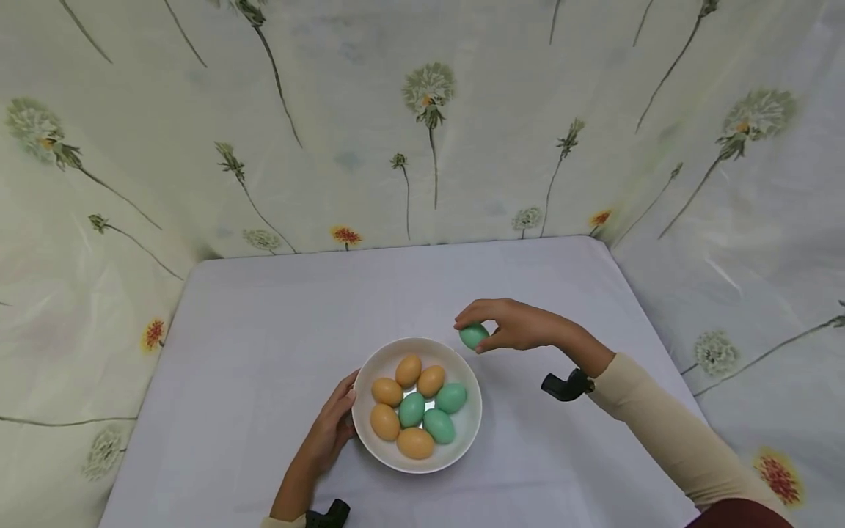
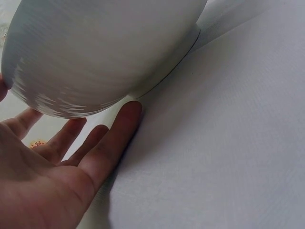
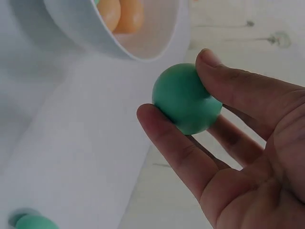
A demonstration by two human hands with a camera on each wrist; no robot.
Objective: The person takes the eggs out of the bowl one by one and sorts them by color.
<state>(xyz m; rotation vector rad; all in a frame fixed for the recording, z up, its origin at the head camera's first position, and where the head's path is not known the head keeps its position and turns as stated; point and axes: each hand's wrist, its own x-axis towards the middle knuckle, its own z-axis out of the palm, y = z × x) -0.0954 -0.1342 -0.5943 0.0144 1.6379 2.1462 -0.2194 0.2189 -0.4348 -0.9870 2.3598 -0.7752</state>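
Observation:
My right hand (image 1: pixel 511 323) pinches a green egg (image 3: pixel 183 98) between thumb and fingers, above the table just past the far right of a white bowl (image 1: pixel 472 440). Inside the bowl lie several orange eggs (image 1: pixel 385 422) and three green eggs (image 1: pixel 439 425). My left hand (image 1: pixel 328 429) rests at the bowl's left side. In the left wrist view its fingers are spread, fairly straight, with the tips along the bowl's outer wall (image 2: pixel 109 52), one close to the foot.
Another green egg (image 3: pixel 35 222) shows at the lower left of the right wrist view. White cloth covers the table (image 1: pixel 264 315). Flower-printed curtains (image 1: pixel 370 125) stand behind the table and along both sides.

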